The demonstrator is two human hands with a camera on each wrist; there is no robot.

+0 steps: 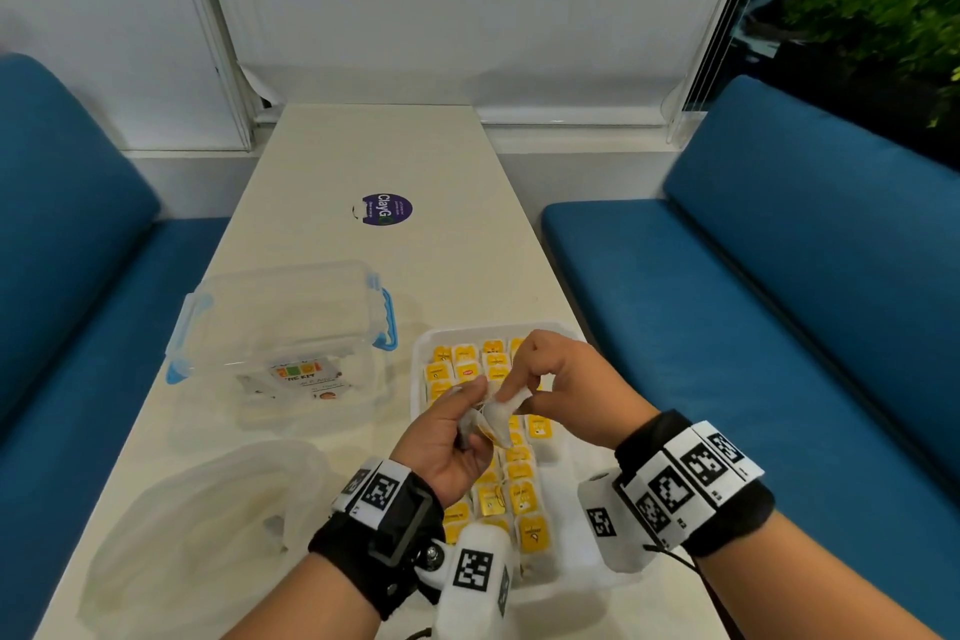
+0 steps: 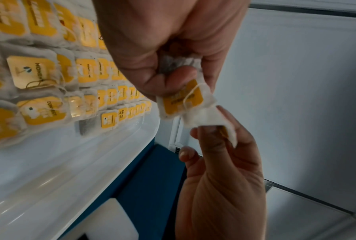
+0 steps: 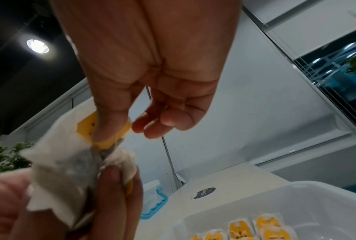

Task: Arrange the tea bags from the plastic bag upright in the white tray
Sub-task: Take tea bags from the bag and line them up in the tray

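The white tray [image 1: 418, 379] sits near the table's front and holds several rows of yellow-tagged tea bags [image 1: 520, 486], upright and tightly packed [image 2: 70, 73]. Above the tray my left hand [image 1: 467, 418] grips a small bunch of tea bags [image 2: 183, 100] in curled fingers. My right hand [image 1: 519, 392] pinches the top of another tea bag [image 2: 208, 118] between thumb and forefinger; that bag touches the bunch. In the right wrist view the right thumb presses on the yellow tag [image 3: 86, 128], and the left hand [image 3: 109, 178] holds crumpled white bags [image 3: 56, 170] below. The clear plastic bag [image 1: 208, 509] lies at front left.
A clear lidded box [image 1: 280, 327] with blue clips stands left of the tray. A round purple sticker [image 1: 387, 210] is on the narrow white table [image 1: 374, 151]. Blue benches [image 1: 727, 276] flank both sides. The tray's right side [image 2: 70, 162] holds no bags.
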